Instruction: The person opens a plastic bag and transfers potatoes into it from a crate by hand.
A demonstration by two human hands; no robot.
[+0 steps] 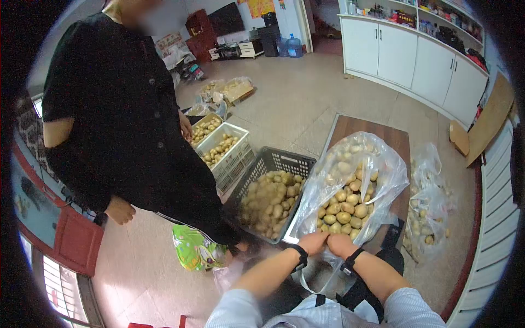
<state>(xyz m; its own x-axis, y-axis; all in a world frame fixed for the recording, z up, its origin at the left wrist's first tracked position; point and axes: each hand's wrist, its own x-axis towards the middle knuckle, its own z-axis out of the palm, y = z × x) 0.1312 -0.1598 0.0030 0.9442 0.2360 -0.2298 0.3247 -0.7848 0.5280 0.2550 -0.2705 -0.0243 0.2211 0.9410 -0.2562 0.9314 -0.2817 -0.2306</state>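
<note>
A clear plastic bag [385, 177] lies open on a brown board, full of round, yellow-brown potatoes [343, 210]. At its near edge, my left hand [313, 242] is closed with the fingers curled on the plastic. Right beside it, almost touching, my right hand [342, 246] also grips the bag's edge. Loose plastic hangs below both hands toward my lap. Each wrist wears a black band. The fingertips are partly hidden.
A dark crate [281, 158] of potatoes stands left of the bag, with a white crate [243, 134] beyond. A person in black [120, 120] stands at the left. Another clear bag [429, 218] lies on the floor at right. White cabinets [396, 54] line the back.
</note>
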